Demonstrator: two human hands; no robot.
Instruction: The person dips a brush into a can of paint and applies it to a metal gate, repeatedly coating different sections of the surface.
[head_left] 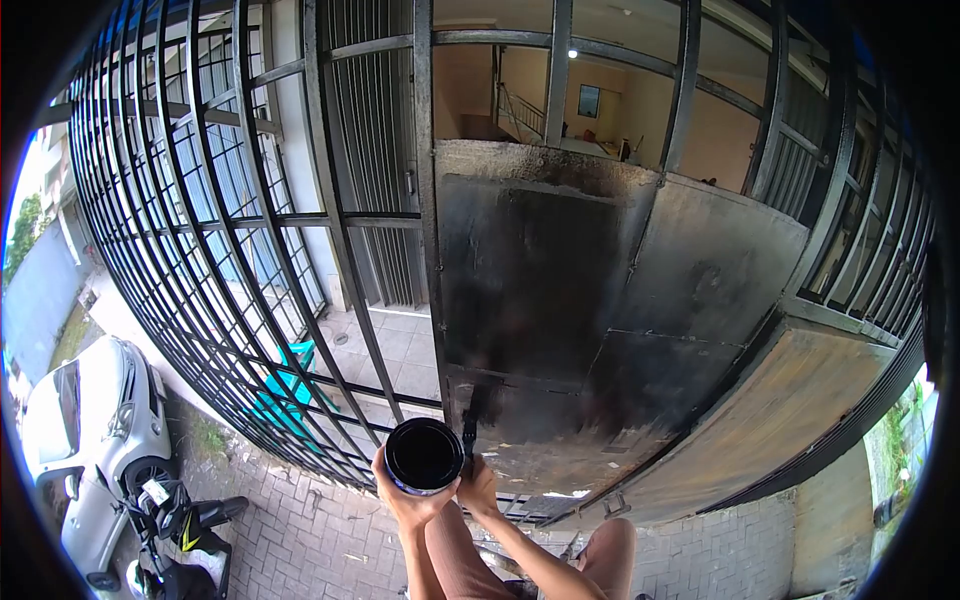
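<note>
Fingers wrapped around its side, the left hand (408, 505) holds an open can (425, 489) with glossy black liquid (424, 455) inside. Just beside it, the right hand (478, 486) grips a dark brush (469, 425), before the lower left of a partly blackened panel (530, 270); whether they touch is unclear.

At lower centre, the left hand (405, 503) has a round can of black liquid (424, 456), left of a black brush (470, 428) in the right hand (480, 488). Behind stands a flat, black-smeared metal panel (530, 270); left of that, black metal bars (321, 120) stand before a teal plastic chair (288, 402).
</note>
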